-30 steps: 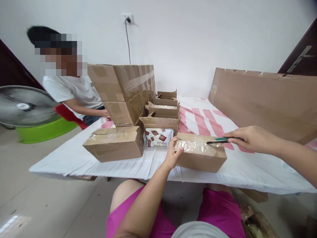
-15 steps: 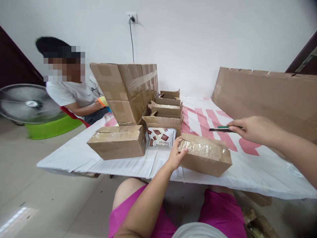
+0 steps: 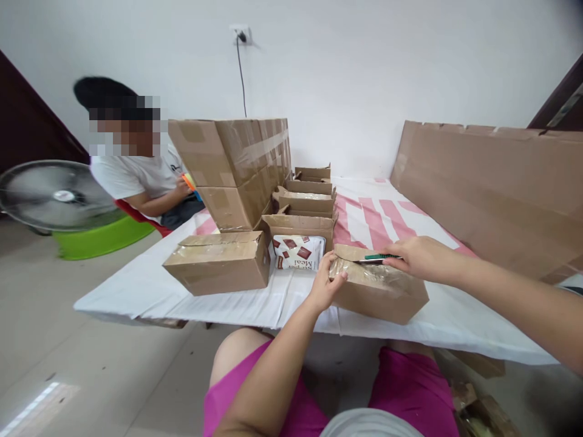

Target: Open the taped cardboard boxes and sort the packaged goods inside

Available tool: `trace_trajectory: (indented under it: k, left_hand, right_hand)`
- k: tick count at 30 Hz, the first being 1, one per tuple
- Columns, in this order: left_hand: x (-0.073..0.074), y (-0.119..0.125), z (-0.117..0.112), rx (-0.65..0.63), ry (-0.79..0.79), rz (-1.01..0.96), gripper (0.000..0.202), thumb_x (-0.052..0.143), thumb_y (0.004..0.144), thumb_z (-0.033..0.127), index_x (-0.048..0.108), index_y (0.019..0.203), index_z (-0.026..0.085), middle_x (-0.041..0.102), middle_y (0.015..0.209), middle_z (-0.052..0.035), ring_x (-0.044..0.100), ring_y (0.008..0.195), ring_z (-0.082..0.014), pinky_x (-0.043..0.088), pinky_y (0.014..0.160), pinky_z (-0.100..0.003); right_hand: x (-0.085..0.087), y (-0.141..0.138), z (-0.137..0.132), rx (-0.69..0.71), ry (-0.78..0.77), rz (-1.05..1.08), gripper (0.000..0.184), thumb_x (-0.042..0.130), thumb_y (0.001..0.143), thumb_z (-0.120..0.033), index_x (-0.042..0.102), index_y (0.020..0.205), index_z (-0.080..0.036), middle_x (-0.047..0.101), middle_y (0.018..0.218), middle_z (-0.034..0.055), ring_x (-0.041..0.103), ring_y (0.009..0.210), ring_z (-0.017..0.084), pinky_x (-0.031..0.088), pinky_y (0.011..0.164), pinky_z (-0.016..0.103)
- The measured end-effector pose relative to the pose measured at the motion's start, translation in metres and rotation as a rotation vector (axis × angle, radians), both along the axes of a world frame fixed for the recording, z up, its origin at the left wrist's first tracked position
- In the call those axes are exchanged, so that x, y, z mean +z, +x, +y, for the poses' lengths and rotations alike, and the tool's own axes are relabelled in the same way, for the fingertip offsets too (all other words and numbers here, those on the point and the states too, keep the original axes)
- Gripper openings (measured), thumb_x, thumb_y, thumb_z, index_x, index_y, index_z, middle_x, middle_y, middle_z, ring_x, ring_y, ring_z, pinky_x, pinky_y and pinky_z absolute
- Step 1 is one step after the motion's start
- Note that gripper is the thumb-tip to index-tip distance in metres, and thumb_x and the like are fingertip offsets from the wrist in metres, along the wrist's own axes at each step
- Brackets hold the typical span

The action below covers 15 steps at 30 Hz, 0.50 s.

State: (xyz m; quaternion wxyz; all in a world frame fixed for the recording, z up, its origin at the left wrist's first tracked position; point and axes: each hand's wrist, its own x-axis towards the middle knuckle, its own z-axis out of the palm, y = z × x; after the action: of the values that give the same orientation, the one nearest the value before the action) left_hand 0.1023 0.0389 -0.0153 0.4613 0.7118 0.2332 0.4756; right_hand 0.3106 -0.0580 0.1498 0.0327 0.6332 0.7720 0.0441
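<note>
A taped cardboard box [image 3: 376,297] lies near the table's front edge. My left hand [image 3: 327,280] grips its left end, thumb on the front and fingers at the far side. In my right hand [image 3: 407,258] is a green-handled utility knife [image 3: 376,259], its blade pointing left at the seam along the box top. Whether the tip has gone into the tape I cannot tell. Left of my left hand a white pouch [image 3: 298,252] with brown squares and the word "Meal" rests against an open carton [image 3: 298,224]. Another taped box [image 3: 218,264] sits farther left.
Stacked taped cartons [image 3: 246,152] stand behind the left box, beside a row of open cartons [image 3: 310,206]. A large cardboard sheet [image 3: 492,188] leans at the right. A person [image 3: 136,182] sits at the left near a fan [image 3: 59,195]. White cloth covers the table [image 3: 255,311].
My right hand has moved left and down, bringing the knife from the air at the right onto the box top. My left hand keeps its hold on the box.
</note>
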Motion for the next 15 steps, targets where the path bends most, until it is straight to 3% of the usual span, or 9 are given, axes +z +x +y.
trace_trajectory:
  k: [7, 15]
  left_hand:
    - [0.002, -0.001, 0.000, -0.004, 0.021, 0.023, 0.046, 0.058, 0.084, 0.050, 0.051, 0.118, 0.019, 0.046, 0.137, -0.0157, 0.042, 0.132, -0.0304, 0.027, 0.113, -0.047]
    - [0.002, -0.002, -0.002, -0.007, 0.022, 0.028, 0.048, 0.057, 0.085, 0.050, 0.049, 0.121, 0.019, 0.048, 0.135, -0.0152, 0.043, 0.131, -0.0298, 0.029, 0.113, -0.046]
  right_hand:
    - [0.020, 0.003, -0.015, -0.072, -0.145, -0.104, 0.031, 0.043, 0.094, -0.042, 0.068, 0.101, -0.025, 0.072, 0.086, 0.0045, 0.067, 0.080, 0.023, 0.039, 0.060, 0.030]
    - [0.019, 0.040, -0.035, 0.001, -0.053, -0.131, 0.024, 0.052, 0.089, -0.043, 0.072, 0.088, -0.029, 0.068, 0.069, 0.0005, 0.062, 0.060, 0.018, 0.030, 0.050, 0.026]
